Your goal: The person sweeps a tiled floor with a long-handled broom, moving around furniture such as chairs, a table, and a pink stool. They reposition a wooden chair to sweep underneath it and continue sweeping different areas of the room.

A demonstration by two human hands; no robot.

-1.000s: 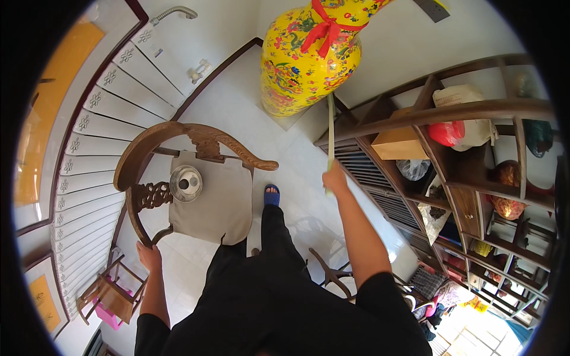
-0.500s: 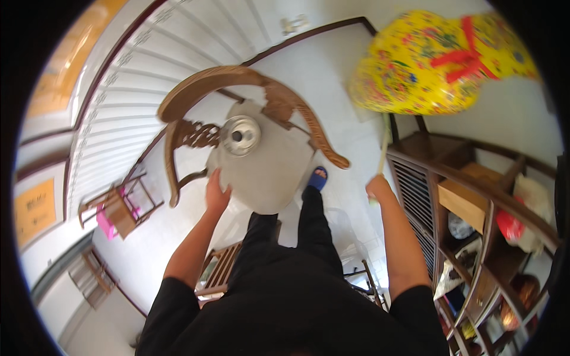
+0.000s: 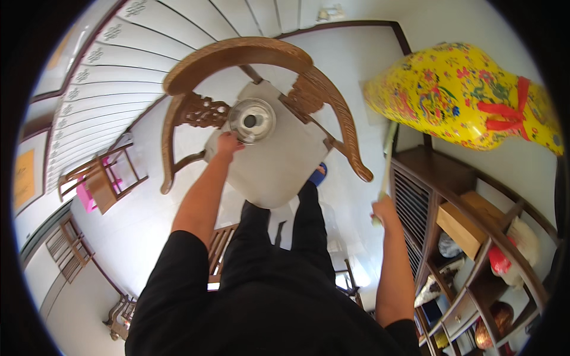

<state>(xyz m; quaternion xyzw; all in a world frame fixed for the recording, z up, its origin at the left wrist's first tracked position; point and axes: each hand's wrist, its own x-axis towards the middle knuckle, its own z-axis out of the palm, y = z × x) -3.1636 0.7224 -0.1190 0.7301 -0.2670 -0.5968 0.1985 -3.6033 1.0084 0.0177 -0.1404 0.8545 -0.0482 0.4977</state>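
A round, shiny steel bowl [image 3: 261, 134] with a dark round spot at its middle rests on the pale seat [image 3: 267, 175] of a carved wooden armchair [image 3: 237, 50]. At the near left of its rim is my left hand [image 3: 227, 145], fingers closed against the edge; the fingertips are partly hidden. Off to the right, my right hand [image 3: 385, 210] is wrapped round a thin pale green stick [image 3: 389, 148], held up and pointing away from me. The stick's far end lies just under a large yellow flowered vase [image 3: 451, 98] with a red ribbon.
Dark wooden shelving [image 3: 424, 169] runs along the right, holding a cardboard box [image 3: 469, 222] and bags. White stair panelling [image 3: 119, 77] rises at the left. A small wooden chair [image 3: 104, 184] stands near it, and a slatted wooden seat [image 3: 222, 249] is beside my legs.
My left hand has moved from above the chair seat forward to the bowl's rim and closed there. My right hand still grips the stick. The view has shifted a little.
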